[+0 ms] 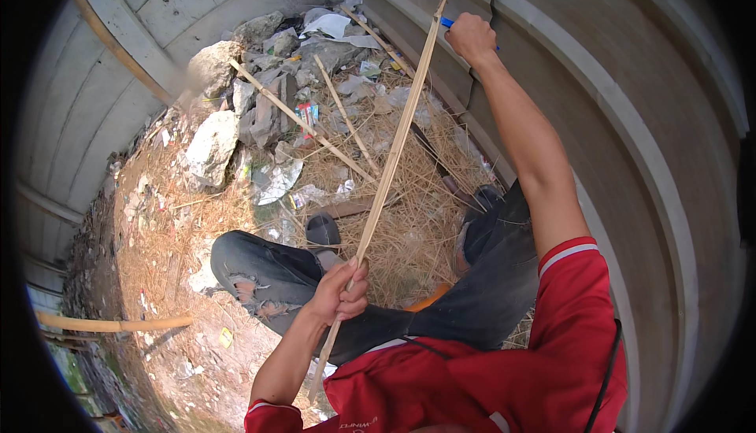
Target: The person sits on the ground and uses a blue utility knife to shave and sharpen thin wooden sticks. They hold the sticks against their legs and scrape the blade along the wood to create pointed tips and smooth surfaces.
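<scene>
My left hand (341,293) is closed round the lower part of a long, pale bamboo strip (398,138). The strip slants up and to the right, with a frayed, narrow far end; its near end sticks out below my fist. With my arm stretched out, my right hand (471,39) grips a blue-handled tool (447,22) just right of the strip's far end. Only bits of blue show at either side of that fist. Its working part cannot be made out, nor whether it touches the strip.
Thin shavings (409,236) litter the ground around my bent, jeans-clad legs. Two loose bamboo strips (303,122) (346,114) lie ahead, beside rocks (213,148) and plastic litter. A corrugated metal wall (614,118) rises close on the right. A pole (114,323) juts in at left.
</scene>
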The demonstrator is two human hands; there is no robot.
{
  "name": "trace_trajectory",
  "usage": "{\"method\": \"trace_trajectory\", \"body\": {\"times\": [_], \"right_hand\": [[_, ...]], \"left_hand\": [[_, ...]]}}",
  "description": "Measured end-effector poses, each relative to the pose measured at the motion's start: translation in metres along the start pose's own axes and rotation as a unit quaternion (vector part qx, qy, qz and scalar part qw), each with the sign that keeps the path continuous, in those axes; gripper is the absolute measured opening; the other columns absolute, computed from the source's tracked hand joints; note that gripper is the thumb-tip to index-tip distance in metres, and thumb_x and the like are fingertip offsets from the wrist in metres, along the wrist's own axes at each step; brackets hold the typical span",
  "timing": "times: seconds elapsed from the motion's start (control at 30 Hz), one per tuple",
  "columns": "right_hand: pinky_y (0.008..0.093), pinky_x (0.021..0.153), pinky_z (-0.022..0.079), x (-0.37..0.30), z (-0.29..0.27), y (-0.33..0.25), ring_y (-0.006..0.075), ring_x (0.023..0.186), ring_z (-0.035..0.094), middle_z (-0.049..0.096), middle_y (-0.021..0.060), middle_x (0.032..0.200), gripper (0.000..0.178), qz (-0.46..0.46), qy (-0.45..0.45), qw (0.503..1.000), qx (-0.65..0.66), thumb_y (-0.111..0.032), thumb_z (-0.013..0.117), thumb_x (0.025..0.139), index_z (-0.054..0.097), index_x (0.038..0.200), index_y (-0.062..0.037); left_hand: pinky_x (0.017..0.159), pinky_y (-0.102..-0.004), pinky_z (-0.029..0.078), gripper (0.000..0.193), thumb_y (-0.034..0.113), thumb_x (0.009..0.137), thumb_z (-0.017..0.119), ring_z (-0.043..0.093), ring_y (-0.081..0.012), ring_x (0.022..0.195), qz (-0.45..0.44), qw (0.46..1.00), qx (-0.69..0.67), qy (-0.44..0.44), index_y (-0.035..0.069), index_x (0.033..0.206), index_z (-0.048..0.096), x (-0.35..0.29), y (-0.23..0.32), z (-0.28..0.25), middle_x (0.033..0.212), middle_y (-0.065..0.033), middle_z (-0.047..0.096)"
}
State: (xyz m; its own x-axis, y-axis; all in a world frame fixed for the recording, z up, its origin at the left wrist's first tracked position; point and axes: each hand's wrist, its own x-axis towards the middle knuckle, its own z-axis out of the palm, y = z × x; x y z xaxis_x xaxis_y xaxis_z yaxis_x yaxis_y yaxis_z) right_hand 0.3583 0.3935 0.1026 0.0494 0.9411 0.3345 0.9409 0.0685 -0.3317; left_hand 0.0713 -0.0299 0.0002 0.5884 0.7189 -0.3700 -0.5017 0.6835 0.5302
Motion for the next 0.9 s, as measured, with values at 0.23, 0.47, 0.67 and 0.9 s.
{"method": "trace_trajectory", "body": {"times": [0.23,0.47,0.67,0.9], "right_hand": [[0.0479,0.077,0.055,0.018,0.029,-0.007,0.0415,0.088,0.070,0.073,0.0221,0.094,0.032,-0.031,-0.040,0.997,0.065,-0.026,0.070,0.081,0.073,0.099,0.0004],[0.0375,0.046,0.031,0.031,0.039,0.020,0.0196,0.049,0.044,0.046,0.0035,0.057,0.031,0.013,-0.362,0.842,0.399,-0.030,0.072,0.076,0.058,0.072,-0.0032],[0.0428,0.059,0.048,0.009,0.011,0.032,0.0296,0.066,0.064,0.065,0.0156,0.070,0.034,-0.080,-0.269,0.960,-0.008,-0.025,0.076,0.068,0.067,0.083,0.0037],[0.0447,0.081,0.054,0.002,0.010,0.051,0.0347,0.094,0.069,0.072,0.0143,0.102,0.046,-0.153,0.007,0.985,0.075,-0.029,0.080,0.075,0.070,0.115,-0.0079]], "left_hand": [[0.028,-0.0233,0.023,0.036,0.041,0.110,0.035,0.023,-0.0054,0.034,0.000,0.994,-0.093,-0.056,0.015,0.087,0.042,-0.001,-0.019,-0.019,0.050,0.0056,0.026],[0.027,-0.0224,0.023,0.036,0.040,0.110,0.036,0.024,-0.0048,0.033,0.000,0.986,-0.136,-0.094,0.015,0.086,0.042,0.002,-0.022,-0.042,0.050,0.0056,0.026],[0.027,-0.0228,0.024,0.035,0.039,0.110,0.037,0.026,-0.0055,0.033,0.031,0.998,-0.052,0.002,0.013,0.088,0.042,-0.002,-0.014,-0.035,0.050,0.0052,0.028],[0.027,-0.0230,0.026,0.034,0.038,0.110,0.037,0.027,-0.0061,0.033,0.063,0.994,-0.083,0.024,0.012,0.089,0.043,0.002,-0.009,-0.041,0.050,0.0048,0.029]]}}
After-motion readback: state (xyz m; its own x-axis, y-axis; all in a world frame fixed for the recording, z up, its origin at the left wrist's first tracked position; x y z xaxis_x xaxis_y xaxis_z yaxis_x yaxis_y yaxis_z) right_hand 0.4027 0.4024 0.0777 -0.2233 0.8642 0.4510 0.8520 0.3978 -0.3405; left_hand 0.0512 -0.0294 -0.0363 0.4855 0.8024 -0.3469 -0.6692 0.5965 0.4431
